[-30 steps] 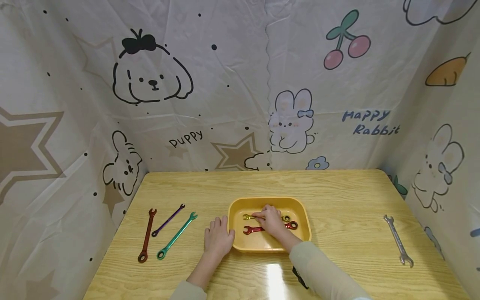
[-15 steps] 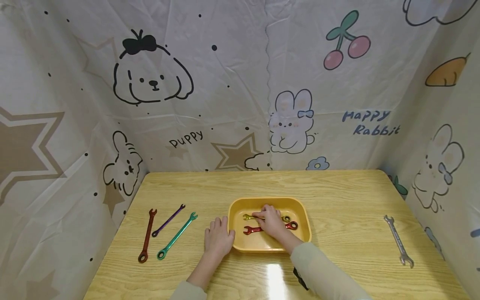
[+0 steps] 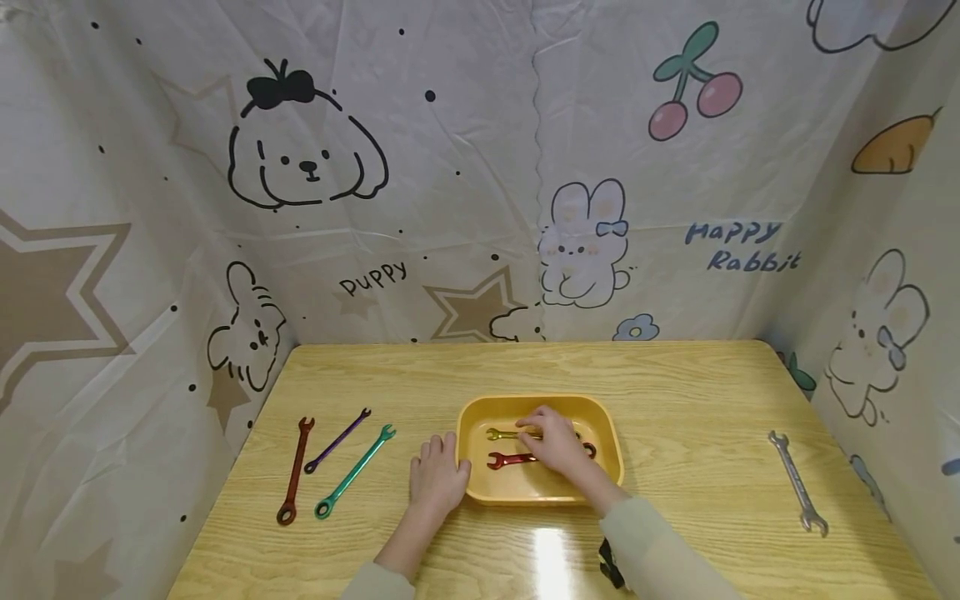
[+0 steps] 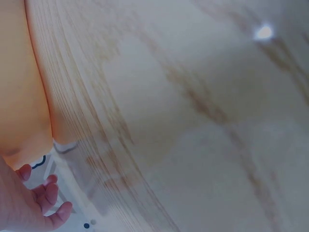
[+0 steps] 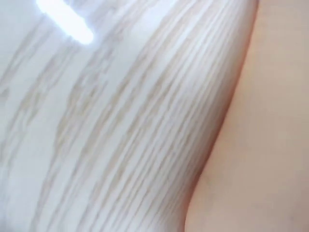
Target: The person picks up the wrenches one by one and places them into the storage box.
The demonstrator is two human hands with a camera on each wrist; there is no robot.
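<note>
- Gold wrench: in the yellow tray, a bit toward its 12 o'clock side; lies along the 9-to-3 line, forked head at 9; rest partly behind the right hand
- Red wrench: same tray, on the 6 o'clock side of the gold one, near parallel; middle hidden, forked head at 9, ring end peeking out at 3
- Right hand: over both wrenches, arm in from 5 o'clock; grip fairly wide, gold shaft showing between finger and thumb; cannot tell if it touches
- Left hand: at the tray's 9 o'clock, resting on the tabletop, thumb side at the rim; grip relaxed, fingers toward 12
- Outside, clock centred on tray: dark red wrench, purple wrench, teal wrench grouped near 9, teal closest; silver wrench well apart, just past 3
- Printed cloth behind at 12; right wrist view mostly tabletop grain
</note>
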